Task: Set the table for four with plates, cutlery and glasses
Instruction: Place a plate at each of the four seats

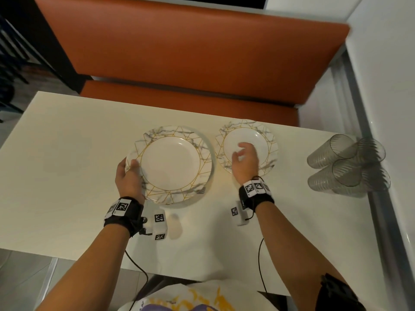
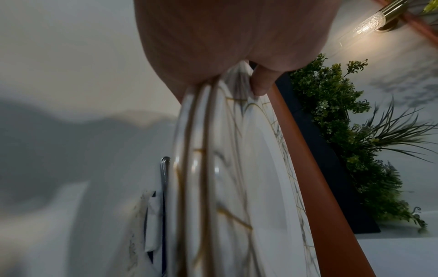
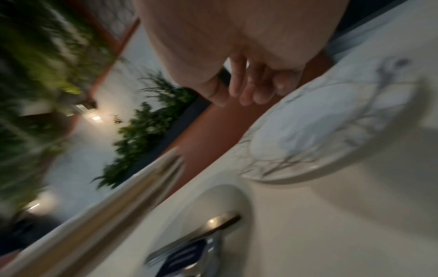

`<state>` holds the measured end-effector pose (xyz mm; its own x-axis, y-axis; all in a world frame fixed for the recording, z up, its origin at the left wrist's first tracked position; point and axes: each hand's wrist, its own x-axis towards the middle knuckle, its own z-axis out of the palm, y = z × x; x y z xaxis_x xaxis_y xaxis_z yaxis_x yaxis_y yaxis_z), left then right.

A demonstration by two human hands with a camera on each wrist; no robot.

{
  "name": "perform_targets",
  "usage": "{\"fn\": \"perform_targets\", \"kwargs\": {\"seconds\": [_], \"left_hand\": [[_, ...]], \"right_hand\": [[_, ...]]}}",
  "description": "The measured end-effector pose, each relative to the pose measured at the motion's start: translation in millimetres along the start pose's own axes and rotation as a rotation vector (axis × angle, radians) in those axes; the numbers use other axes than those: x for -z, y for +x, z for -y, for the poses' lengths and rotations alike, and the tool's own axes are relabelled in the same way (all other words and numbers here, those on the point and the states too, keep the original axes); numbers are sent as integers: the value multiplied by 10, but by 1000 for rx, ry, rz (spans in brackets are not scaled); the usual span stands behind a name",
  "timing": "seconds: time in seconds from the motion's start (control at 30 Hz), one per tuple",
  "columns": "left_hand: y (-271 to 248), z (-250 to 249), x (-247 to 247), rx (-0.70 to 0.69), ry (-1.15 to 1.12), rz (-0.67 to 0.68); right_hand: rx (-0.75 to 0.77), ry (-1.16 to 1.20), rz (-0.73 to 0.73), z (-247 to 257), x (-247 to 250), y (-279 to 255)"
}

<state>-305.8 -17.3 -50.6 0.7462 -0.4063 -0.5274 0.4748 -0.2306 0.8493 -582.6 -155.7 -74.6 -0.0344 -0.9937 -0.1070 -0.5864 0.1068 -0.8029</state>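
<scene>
L hand [image 1: 128,178] grips near-left rim of plate stack [image 1: 173,164], thumb on top, stack raised off white table [image 1: 67,153]. R hand [image 1: 244,159] hovers over single plate [image 1: 265,140] lying flat on table, fingers loose, holding nothing. Four glasses [image 1: 348,163] clustered at right edge

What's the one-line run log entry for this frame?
left hand: grips plate stack rim | right hand: open over single plate | glasses: grouped right, unplaced
</scene>
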Motion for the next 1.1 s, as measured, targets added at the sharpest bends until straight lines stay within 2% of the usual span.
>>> {"fn": "perform_targets", "kwargs": {"seconds": [0.07,0.17,0.27,0.33,0.5,0.57,0.87,1.0,1.1], "left_hand": [[-18,37,33,-3,-1,19],[-69,83,94,-3,11,46],[-122,115,167,-7,41,79],[-127,118,258,-19,79,96],[-147,185,526,-108,258,139],[-127,207,569,-105,278,101],[113,198,1237,-202,459,122],[189,161,1563,-208,492,142],[252,163,1745,-224,557,133]], "right_hand": [[91,-10,142,252,-144,-107],[124,-131,320,505,-287,-196],[92,-254,429,606,-343,-237],[57,-254,433,643,-339,-289],[-65,-81,257,635,-135,-529],[-115,-14,175,557,-19,-544],[-570,245,-337,-575,452,-1618],[-754,279,-486,-977,370,-2142],[-858,282,-537,-1079,289,-2424]]}}
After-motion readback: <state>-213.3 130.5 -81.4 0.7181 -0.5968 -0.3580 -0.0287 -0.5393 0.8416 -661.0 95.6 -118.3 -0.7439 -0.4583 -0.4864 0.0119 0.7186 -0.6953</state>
